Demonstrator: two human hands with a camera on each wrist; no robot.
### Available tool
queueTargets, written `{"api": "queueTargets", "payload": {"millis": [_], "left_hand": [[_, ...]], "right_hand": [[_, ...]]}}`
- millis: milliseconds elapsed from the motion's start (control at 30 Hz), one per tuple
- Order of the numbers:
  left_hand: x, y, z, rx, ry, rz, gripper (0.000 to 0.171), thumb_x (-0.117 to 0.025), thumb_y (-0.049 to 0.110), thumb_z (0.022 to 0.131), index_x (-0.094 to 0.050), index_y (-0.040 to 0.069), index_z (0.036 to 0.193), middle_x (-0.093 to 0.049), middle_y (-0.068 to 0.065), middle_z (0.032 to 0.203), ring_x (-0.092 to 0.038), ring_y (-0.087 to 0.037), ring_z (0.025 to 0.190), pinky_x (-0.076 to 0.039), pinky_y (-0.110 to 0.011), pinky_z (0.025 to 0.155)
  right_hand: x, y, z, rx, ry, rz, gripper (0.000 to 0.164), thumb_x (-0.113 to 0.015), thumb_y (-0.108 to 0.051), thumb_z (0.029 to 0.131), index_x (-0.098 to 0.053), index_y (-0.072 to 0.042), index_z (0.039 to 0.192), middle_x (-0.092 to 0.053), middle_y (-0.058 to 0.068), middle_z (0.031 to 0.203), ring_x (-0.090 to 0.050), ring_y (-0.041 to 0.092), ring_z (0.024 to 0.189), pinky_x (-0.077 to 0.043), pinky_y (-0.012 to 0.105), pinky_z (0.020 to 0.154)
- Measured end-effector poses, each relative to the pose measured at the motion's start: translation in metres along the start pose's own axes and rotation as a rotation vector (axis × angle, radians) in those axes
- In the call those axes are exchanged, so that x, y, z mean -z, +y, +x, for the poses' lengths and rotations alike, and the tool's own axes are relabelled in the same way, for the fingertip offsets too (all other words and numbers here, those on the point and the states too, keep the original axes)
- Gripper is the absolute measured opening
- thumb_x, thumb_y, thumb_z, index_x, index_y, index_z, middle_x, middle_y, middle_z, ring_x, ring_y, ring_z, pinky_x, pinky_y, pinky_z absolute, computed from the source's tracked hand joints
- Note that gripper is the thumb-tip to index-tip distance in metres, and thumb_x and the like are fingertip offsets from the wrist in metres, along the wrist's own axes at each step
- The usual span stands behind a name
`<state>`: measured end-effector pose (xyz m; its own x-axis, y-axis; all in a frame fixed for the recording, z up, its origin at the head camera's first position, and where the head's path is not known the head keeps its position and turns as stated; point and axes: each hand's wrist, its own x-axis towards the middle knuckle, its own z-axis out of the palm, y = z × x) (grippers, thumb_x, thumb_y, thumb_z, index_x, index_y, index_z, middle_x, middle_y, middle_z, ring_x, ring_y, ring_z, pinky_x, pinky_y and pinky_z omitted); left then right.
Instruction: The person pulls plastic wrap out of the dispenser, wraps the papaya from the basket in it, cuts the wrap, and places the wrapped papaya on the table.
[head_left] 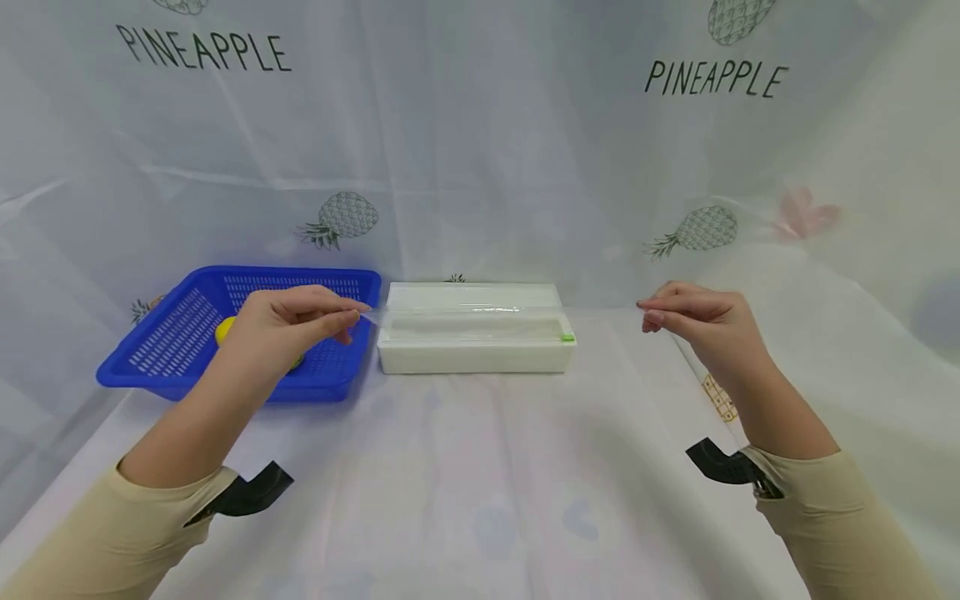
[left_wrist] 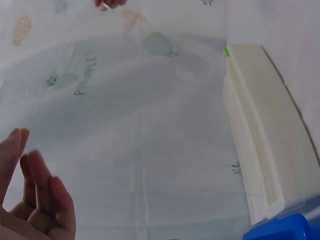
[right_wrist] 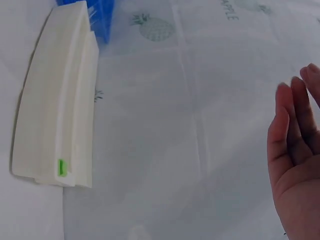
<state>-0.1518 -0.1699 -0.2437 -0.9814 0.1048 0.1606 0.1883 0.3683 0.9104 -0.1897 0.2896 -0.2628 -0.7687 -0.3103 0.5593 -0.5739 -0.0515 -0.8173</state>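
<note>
A sheet of clear cling film [head_left: 495, 310] stretches between my two raised hands, its glossy edge catching light above a white cling film dispenser [head_left: 472, 358]. My left hand [head_left: 296, 321] pinches one corner between thumb and fingers, in front of the blue basket. On the other side my right hand [head_left: 697, 318] pinches the opposite corner, right of the dispenser. A green slide cutter [head_left: 567, 337] sits at the dispenser's right end. In the left wrist view the dispenser [left_wrist: 275, 120] lies off to the right; in the right wrist view the dispenser [right_wrist: 42, 110] is at the left.
A blue plastic basket [head_left: 352, 279] stands left of the dispenser, with a yellow round item [head_left: 223, 331] in it, partly hidden by my left arm. A pale cloth [head_left: 465, 467] covers the table, and a pineapple-print sheet [head_left: 480, 142] hangs behind.
</note>
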Motion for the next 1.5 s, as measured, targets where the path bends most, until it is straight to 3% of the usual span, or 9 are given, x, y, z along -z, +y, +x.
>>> {"api": "queueTargets", "payload": {"millis": [100,233,400,533,733,867,1000,1333,1500], "left_hand": [[-0.001,-0.004,-0.012,-0.127,0.029,0.070,0.021,-0.071,0.023,0.090,-0.077,0.008,0.104,-0.062,0.001,0.101,-0.053,-0.014,0.104,-0.048,-0.017,0.070],[-0.005,-0.015,-0.028,-0.244,-0.041,0.030,0.015,-0.069,0.010,0.091,-0.077,0.006,0.103,-0.068,0.001,0.115,-0.055,-0.011,0.116,-0.051,-0.019,0.083],[-0.011,-0.034,-0.045,-0.277,-0.138,-0.086,0.021,-0.066,-0.001,0.091,-0.073,0.001,0.110,-0.070,-0.007,0.114,-0.062,-0.016,0.113,-0.054,-0.027,0.084],[-0.014,-0.051,-0.055,-0.310,-0.186,-0.048,0.023,-0.065,-0.002,0.091,-0.074,0.005,0.110,-0.072,-0.004,0.109,-0.067,-0.015,0.102,-0.056,-0.026,0.077],[-0.015,-0.080,-0.063,-0.399,-0.361,-0.047,0.028,-0.064,-0.007,0.089,-0.075,0.008,0.110,-0.073,-0.003,0.106,-0.068,-0.015,0.093,-0.056,-0.028,0.067],[-0.019,-0.096,-0.064,-0.367,-0.477,-0.106,0.025,-0.064,-0.005,0.089,-0.076,0.007,0.109,-0.073,-0.005,0.105,-0.069,-0.016,0.094,-0.057,-0.029,0.069],[-0.027,-0.113,-0.064,-0.297,-0.577,-0.169,0.021,-0.066,-0.001,0.090,-0.076,0.005,0.107,-0.073,-0.007,0.102,-0.070,-0.015,0.090,-0.057,-0.029,0.068],[-0.046,-0.155,-0.061,-0.146,-0.692,-0.223,0.014,-0.070,0.005,0.088,-0.076,0.001,0.100,-0.074,-0.006,0.096,-0.070,-0.015,0.085,-0.057,-0.030,0.070],[-0.051,-0.168,-0.058,-0.107,-0.719,-0.221,0.013,-0.072,0.006,0.087,-0.076,-0.002,0.097,-0.074,-0.007,0.095,-0.070,-0.016,0.086,-0.057,-0.032,0.073]], "right_hand": [[-0.004,-0.001,-0.011,0.050,0.008,0.010,0.016,-0.056,0.025,0.083,-0.065,0.022,0.096,-0.060,0.011,0.091,-0.054,0.022,0.087,-0.049,0.022,0.073],[-0.007,0.004,-0.025,0.137,-0.060,0.080,0.017,-0.052,0.030,0.081,-0.064,0.025,0.092,-0.059,0.020,0.108,-0.055,0.030,0.105,-0.051,0.027,0.087],[-0.008,0.016,-0.044,0.181,-0.197,0.143,0.022,-0.051,0.028,0.084,-0.064,0.022,0.100,-0.061,0.027,0.122,-0.054,0.034,0.121,-0.048,0.033,0.096],[-0.008,0.026,-0.058,0.189,-0.308,0.161,0.026,-0.051,0.027,0.085,-0.062,0.021,0.108,-0.063,0.026,0.120,-0.057,0.032,0.120,-0.046,0.032,0.098],[-0.008,0.043,-0.083,0.084,-0.418,0.147,0.039,-0.049,0.031,0.082,-0.065,0.014,0.112,-0.067,0.020,0.116,-0.062,0.027,0.113,-0.051,0.031,0.092],[-0.012,0.053,-0.100,-0.095,-0.435,0.161,0.044,-0.049,0.028,0.084,-0.071,0.002,0.112,-0.069,0.015,0.114,-0.064,0.025,0.110,-0.052,0.030,0.089],[-0.017,0.064,-0.113,-0.251,-0.439,0.187,0.037,-0.052,0.021,0.088,-0.073,-0.001,0.110,-0.070,0.012,0.112,-0.065,0.023,0.108,-0.052,0.030,0.089],[-0.028,0.101,-0.132,-0.400,-0.479,0.147,0.024,-0.057,0.011,0.091,-0.072,0.003,0.107,-0.071,0.017,0.106,-0.067,0.023,0.103,-0.053,0.029,0.085],[-0.029,0.117,-0.137,-0.414,-0.507,0.174,0.022,-0.057,0.009,0.092,-0.071,0.006,0.109,-0.070,0.017,0.109,-0.066,0.023,0.105,-0.053,0.028,0.086]]}}
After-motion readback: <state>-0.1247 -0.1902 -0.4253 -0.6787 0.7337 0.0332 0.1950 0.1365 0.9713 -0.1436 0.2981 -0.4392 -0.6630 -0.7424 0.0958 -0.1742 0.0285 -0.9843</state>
